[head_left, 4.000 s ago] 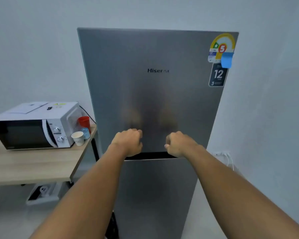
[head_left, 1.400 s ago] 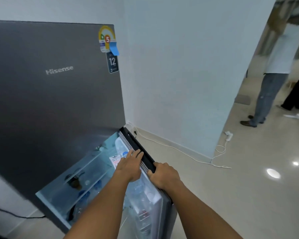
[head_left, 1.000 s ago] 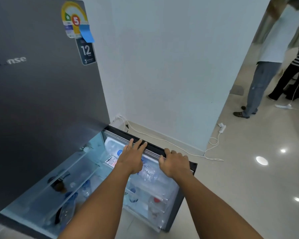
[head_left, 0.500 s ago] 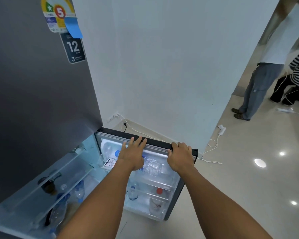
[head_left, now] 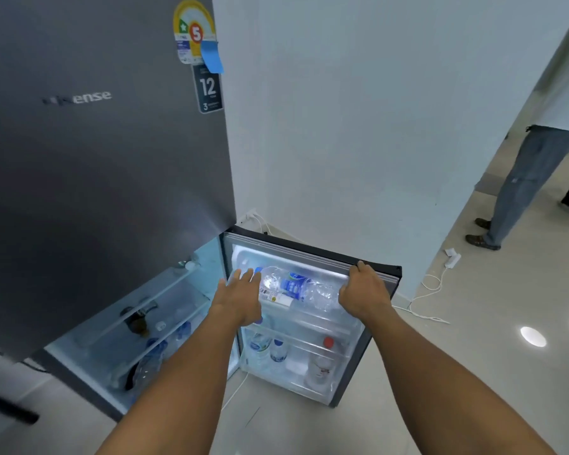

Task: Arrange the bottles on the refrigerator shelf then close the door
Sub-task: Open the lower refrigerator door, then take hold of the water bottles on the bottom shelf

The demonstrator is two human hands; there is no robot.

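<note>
Lower door [head_left: 312, 254]: swung wide open, racks facing camera.
Right hand [head_left: 363, 292]: fingers curled over door top edge, gripping it.
Left hand [head_left: 240, 295]: fingers spread, flat, holding nothing, just beside cap end of large bottle [head_left: 298, 289].
Large bottle: lying sideways in top door rack.
Small bottles [head_left: 270, 348]: upright, lower door rack.
Risks: round bottle rolls off rack if nudged; door swings if grip slips; falling bottle knocks uprights below.

Top door shelf [head_left: 326, 318]: big clear water bottle [head_left: 296, 289] on its side, btwn both hands. Lower door shelf [head_left: 309, 351], below the grip: small bottles [head_left: 270, 349] upright.
</note>
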